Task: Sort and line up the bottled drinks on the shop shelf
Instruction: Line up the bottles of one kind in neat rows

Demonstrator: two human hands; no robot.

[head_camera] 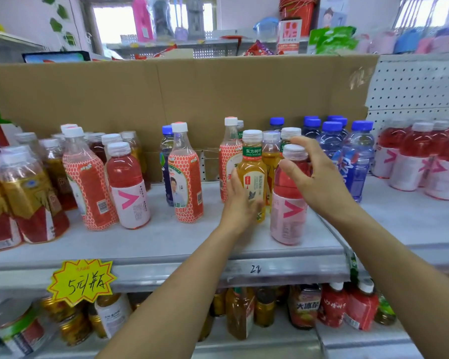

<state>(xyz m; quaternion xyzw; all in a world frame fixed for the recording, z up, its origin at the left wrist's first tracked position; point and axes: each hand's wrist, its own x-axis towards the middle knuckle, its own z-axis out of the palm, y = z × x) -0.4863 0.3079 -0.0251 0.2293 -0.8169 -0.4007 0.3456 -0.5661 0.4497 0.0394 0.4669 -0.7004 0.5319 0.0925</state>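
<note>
- The person stands square to the shelf (pixel 166 244), both bare forearms reaching in over its front lip.
- The left hand (pixel 240 200) is on the amber tea bottle (pixel 253 174) with the green neck band; the palm lies against the bottle's left flank, and the fingers (pixel 254 207) curl round its lower front, so they look closed on it, though the far side of the grip is hidden.
- The right hand (pixel 314 174) is at the shoulder of the pink drink bottle (pixel 289 200) with the V on its label; the thumb presses the neck just under the white cap and the other fingers spread loose above and behind, not yet wrapped round, so I cannot tell whether it is truly held.
- The two bottles stand upright and just beside each other between the hands, at the front of the shelf.
- Behind the fingertips of the right hand stand more tea bottles and a cluster of blue-capped bottles (pixel 358 161); well off past the right wrist stands a group of matching pink bottles (pixel 412 161).
- Left of the left hand stands a red-netted bottle (pixel 186 177), apart from it.
- My read: this is the sorting step, separating the stray pink bottle from the teas.
- Next would call for closing the right fingers firmly and lifting clear of the neighbours' caps.
</note>
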